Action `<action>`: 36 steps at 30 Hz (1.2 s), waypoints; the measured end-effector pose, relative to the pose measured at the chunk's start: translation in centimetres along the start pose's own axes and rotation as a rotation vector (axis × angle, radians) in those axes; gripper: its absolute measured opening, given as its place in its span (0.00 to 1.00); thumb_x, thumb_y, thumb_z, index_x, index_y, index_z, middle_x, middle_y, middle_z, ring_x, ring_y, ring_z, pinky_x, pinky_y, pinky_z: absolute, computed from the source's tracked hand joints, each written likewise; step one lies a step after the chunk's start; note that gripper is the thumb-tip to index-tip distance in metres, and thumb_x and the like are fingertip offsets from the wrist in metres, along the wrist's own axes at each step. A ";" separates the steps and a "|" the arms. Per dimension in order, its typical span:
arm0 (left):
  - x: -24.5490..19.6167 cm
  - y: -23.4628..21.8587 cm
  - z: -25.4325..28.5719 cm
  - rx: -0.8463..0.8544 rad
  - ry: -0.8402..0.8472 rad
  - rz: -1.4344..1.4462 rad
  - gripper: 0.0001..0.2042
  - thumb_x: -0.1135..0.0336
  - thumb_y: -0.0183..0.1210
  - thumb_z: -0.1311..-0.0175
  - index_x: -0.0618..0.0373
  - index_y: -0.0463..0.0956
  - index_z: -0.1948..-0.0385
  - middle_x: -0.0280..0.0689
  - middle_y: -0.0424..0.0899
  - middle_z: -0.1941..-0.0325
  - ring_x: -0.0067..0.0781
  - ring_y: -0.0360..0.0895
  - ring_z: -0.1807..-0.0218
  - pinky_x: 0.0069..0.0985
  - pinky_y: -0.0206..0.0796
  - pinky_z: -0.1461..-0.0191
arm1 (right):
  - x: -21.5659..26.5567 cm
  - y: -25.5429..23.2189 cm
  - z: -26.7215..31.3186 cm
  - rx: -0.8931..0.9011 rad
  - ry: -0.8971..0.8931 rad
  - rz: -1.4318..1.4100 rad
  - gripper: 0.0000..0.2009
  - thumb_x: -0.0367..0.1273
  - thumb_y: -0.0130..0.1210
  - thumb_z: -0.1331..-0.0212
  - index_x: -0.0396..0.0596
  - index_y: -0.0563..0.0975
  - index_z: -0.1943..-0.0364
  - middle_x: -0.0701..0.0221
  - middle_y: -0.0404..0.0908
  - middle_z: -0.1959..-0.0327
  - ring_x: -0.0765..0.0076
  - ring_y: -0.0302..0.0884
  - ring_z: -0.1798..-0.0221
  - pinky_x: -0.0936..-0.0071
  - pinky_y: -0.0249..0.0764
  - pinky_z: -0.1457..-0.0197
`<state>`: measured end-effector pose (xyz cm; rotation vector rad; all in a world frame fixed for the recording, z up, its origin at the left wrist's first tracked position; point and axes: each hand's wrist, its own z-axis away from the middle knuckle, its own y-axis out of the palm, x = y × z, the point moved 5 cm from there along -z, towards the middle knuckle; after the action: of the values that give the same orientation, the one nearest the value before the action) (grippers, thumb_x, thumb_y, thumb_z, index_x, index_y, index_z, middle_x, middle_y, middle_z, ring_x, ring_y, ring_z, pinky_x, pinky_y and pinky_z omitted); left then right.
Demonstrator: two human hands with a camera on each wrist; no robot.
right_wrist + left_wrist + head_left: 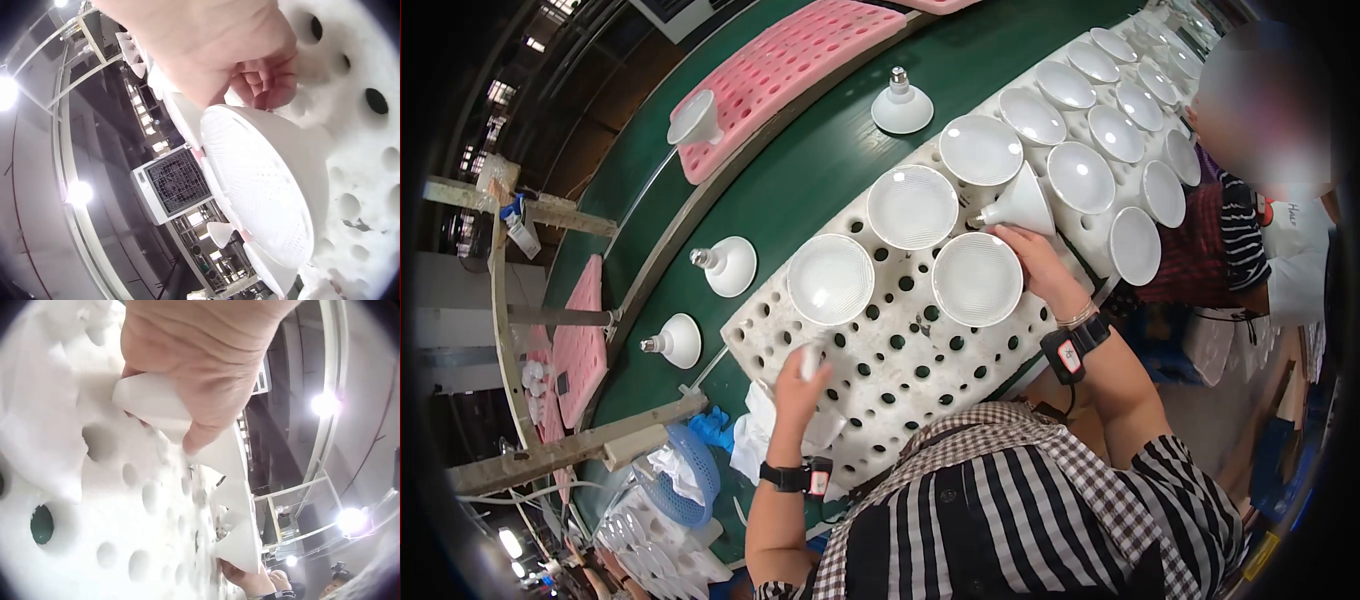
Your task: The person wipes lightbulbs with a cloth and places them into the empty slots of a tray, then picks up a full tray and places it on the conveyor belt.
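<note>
My right hand [1040,262] grips a white reflector bulb [1022,205] by its side, tilted over with the screw base pointing left. In the right wrist view the fingers [262,81] are curled, and another bulb [262,187] standing in the board hides part of the view. My left hand [798,390] pinches a folded white cloth [153,403] between thumb and fingers, low over the holed white foam board [900,375]. Near it, several bulbs, such as one at the left [830,280], stand face up in the board.
More bulbs fill a second board [1115,165] at the right, beside another person [1250,230]. Loose bulbs [902,105] stand on the green conveyor [820,150]. Pink holed boards [790,60] lie beyond it. White cloth [755,430] and a blue basket [690,490] are at the left.
</note>
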<state>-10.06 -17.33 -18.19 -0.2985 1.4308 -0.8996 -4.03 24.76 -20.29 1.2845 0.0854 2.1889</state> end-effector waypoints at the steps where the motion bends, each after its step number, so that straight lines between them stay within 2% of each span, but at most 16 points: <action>1: 0.3 0.0 0.2 -0.011 -0.010 -0.002 0.21 0.66 0.64 0.43 0.65 0.74 0.49 0.40 0.82 0.52 0.29 0.78 0.54 0.24 0.68 0.46 | 0.0 0.8 -0.1 -0.012 0.012 0.029 0.15 0.34 0.49 0.32 0.39 0.75 0.47 0.68 0.82 0.55 0.76 0.80 0.55 0.78 0.77 0.51; 3: 1.0 0.4 0.1 0.001 -0.129 0.214 0.21 0.66 0.64 0.44 0.63 0.75 0.48 0.39 0.82 0.51 0.28 0.78 0.53 0.25 0.67 0.46 | -1.3 0.6 -0.7 -0.014 -0.023 0.106 0.16 0.34 0.51 0.34 0.40 0.75 0.47 0.68 0.81 0.54 0.76 0.79 0.55 0.77 0.76 0.51; 4: 1.1 0.2 -0.1 -0.011 -0.136 0.216 0.21 0.66 0.64 0.44 0.63 0.75 0.48 0.39 0.82 0.51 0.28 0.78 0.53 0.25 0.67 0.46 | -1.7 0.3 -0.9 -0.024 -0.063 0.181 0.16 0.33 0.53 0.36 0.40 0.75 0.47 0.68 0.81 0.53 0.76 0.79 0.54 0.77 0.76 0.51; 6: 1.0 0.1 -0.4 0.062 -0.291 0.386 0.21 0.66 0.64 0.44 0.63 0.75 0.48 0.39 0.82 0.52 0.28 0.78 0.52 0.25 0.67 0.46 | -1.9 0.2 -0.8 0.004 -0.076 0.156 0.16 0.31 0.54 0.37 0.41 0.75 0.47 0.68 0.81 0.52 0.75 0.78 0.53 0.76 0.76 0.49; 8: 2.1 0.6 -0.4 0.039 -0.294 0.392 0.22 0.66 0.64 0.44 0.63 0.75 0.47 0.38 0.83 0.53 0.26 0.78 0.53 0.25 0.68 0.47 | -1.8 0.3 -1.1 0.027 -0.092 0.128 0.16 0.29 0.54 0.38 0.41 0.75 0.47 0.68 0.80 0.51 0.74 0.78 0.52 0.75 0.75 0.48; 11: 2.5 0.9 0.0 -0.046 -0.197 0.282 0.22 0.65 0.64 0.44 0.63 0.75 0.48 0.37 0.84 0.55 0.25 0.78 0.55 0.24 0.68 0.49 | -2.3 -0.1 -1.1 -0.020 -0.049 0.082 0.16 0.27 0.53 0.38 0.41 0.74 0.46 0.68 0.80 0.51 0.73 0.78 0.51 0.75 0.75 0.48; 16: 1.2 1.0 1.1 -0.066 -0.230 0.331 0.22 0.65 0.64 0.44 0.63 0.76 0.48 0.37 0.84 0.54 0.25 0.78 0.55 0.24 0.68 0.49 | -1.9 0.3 -0.4 -0.034 -0.043 0.195 0.17 0.26 0.53 0.38 0.40 0.73 0.45 0.68 0.79 0.50 0.72 0.78 0.52 0.74 0.75 0.48; 26: 0.1 1.5 4.0 -0.185 -0.298 0.329 0.20 0.65 0.63 0.43 0.63 0.76 0.49 0.37 0.84 0.56 0.23 0.78 0.57 0.22 0.69 0.50 | -3.0 0.9 2.3 0.015 -0.101 0.132 0.17 0.27 0.53 0.38 0.39 0.72 0.45 0.66 0.79 0.50 0.70 0.78 0.52 0.74 0.76 0.48; 29: 0.2 1.6 4.0 -0.197 -0.278 0.300 0.20 0.64 0.63 0.42 0.63 0.77 0.50 0.36 0.85 0.58 0.23 0.79 0.58 0.22 0.69 0.51 | -2.7 1.1 2.0 0.017 -0.192 0.198 0.16 0.30 0.55 0.38 0.38 0.74 0.47 0.66 0.79 0.51 0.72 0.78 0.53 0.75 0.76 0.50; 31: 0.9 1.8 3.9 -0.235 -0.254 0.306 0.19 0.63 0.63 0.42 0.61 0.77 0.50 0.32 0.84 0.60 0.21 0.78 0.61 0.21 0.69 0.54 | -3.1 0.1 0.6 -0.130 -0.071 0.034 0.16 0.32 0.57 0.39 0.38 0.75 0.50 0.67 0.80 0.54 0.73 0.78 0.57 0.76 0.76 0.53; 34: 2.6 2.4 3.8 -0.278 -0.291 0.284 0.18 0.63 0.62 0.42 0.61 0.78 0.51 0.32 0.84 0.61 0.21 0.78 0.62 0.21 0.69 0.55 | -3.2 0.0 -1.2 -0.033 -0.157 -0.060 0.19 0.35 0.60 0.40 0.37 0.73 0.50 0.68 0.80 0.57 0.75 0.78 0.59 0.77 0.75 0.56; 36: 2.7 2.3 3.7 -0.282 -0.250 0.230 0.17 0.64 0.62 0.41 0.60 0.78 0.52 0.32 0.84 0.63 0.22 0.78 0.63 0.22 0.69 0.56 | -3.2 0.3 -1.8 -0.051 -0.171 -0.051 0.22 0.38 0.62 0.42 0.37 0.72 0.48 0.68 0.80 0.61 0.76 0.77 0.61 0.79 0.74 0.59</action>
<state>-6.15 -18.87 -21.07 -0.4318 1.3258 -0.4550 -4.49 23.29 -23.69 1.4191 -0.0057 2.0168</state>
